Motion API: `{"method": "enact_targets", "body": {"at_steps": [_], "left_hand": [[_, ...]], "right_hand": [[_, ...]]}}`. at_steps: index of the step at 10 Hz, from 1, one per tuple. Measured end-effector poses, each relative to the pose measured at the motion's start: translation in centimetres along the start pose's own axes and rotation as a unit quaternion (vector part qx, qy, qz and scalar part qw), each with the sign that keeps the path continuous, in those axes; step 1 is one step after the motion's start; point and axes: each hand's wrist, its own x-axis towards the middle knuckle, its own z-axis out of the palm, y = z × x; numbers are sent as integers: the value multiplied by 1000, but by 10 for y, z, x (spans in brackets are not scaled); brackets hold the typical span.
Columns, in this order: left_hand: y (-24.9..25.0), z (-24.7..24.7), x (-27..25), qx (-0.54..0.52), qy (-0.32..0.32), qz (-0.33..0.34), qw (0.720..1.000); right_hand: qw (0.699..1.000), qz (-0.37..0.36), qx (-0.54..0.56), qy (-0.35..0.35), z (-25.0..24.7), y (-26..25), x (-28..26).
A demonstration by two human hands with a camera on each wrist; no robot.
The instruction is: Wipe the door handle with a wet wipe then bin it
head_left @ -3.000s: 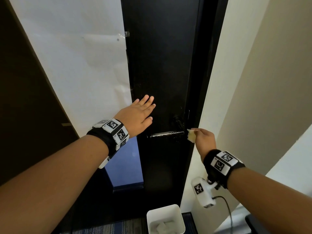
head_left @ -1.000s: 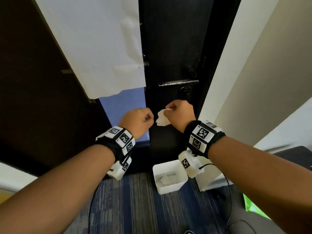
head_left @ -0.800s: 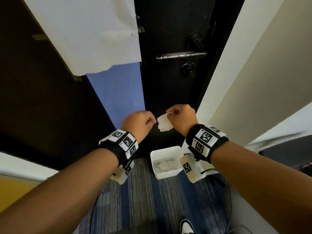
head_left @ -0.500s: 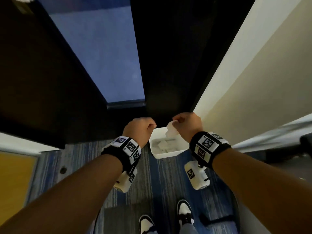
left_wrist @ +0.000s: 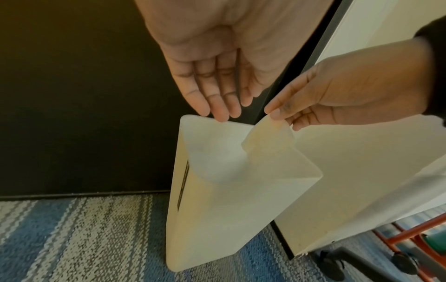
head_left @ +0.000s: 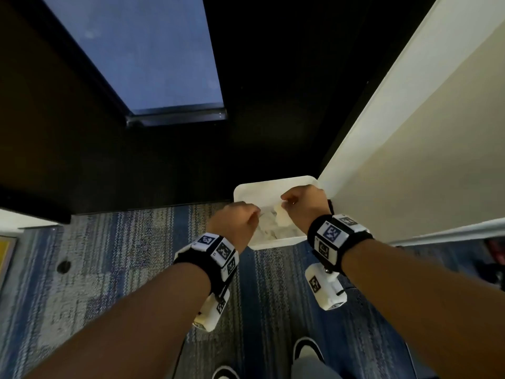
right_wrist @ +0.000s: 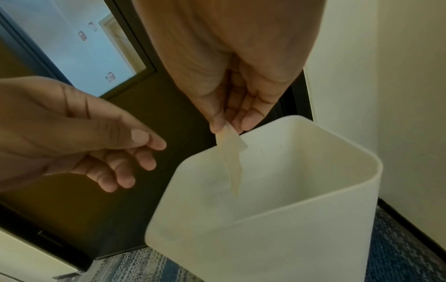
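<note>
- Wipe (right_wrist: pixel 230 152) pinched at top corner by right hand (head_left: pixel 304 207) thumb and fingertips (right_wrist: pixel 248 123), hanging limp above open bin (right_wrist: pixel 350 202) mouth, lower end dipping inside; held so, likely for a clean drop.
- Left hand (head_left: pixel 236 224) just beside, nothing held, fingers loosely extended and close together over bin's near rim in left wrist view; apparently idle.
- White bin on carpet (head_left: pixel 114 258), against dark door (head_left: pixel 273 91) base and wall corner; crumpled white wipes (head_left: pixel 269 231) already inside.
- Door handle out of view; binning nearly done by the look, release left.
</note>
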Motion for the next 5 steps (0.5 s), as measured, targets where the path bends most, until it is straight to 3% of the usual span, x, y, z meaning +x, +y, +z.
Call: {"method": "enact_targets", "body": {"at_steps": [3,5], "left_hand": [[-29,52,27,19,16,-6,1000],[-31,51,32,5,28,-2,1000]], "right_hand": [[999,15,-36,-27,52,27,49],[998,41,-35,-23,52,36,55]]}}
